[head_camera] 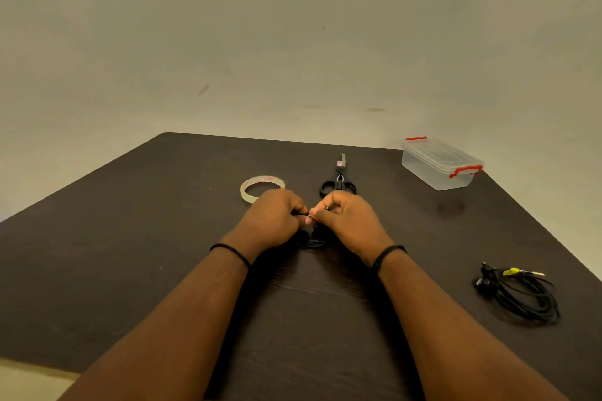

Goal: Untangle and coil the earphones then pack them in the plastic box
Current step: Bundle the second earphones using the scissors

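earphones (312, 239) cord pinched between left hand (277, 221) grip and right hand (345, 221) grip; tape (260, 187) lettering unreadable

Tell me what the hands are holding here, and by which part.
Both the left hand and right hand pinch a black earphone cable along its cord; the exact spot is hidden by fingers.

Tape roll (262, 188) and scissors (338, 180) sit just beyond the hands. Open dark table (130, 221) left; right path to plastic box (441, 163) unobstructed, coiled earphones (519, 295) near-right.
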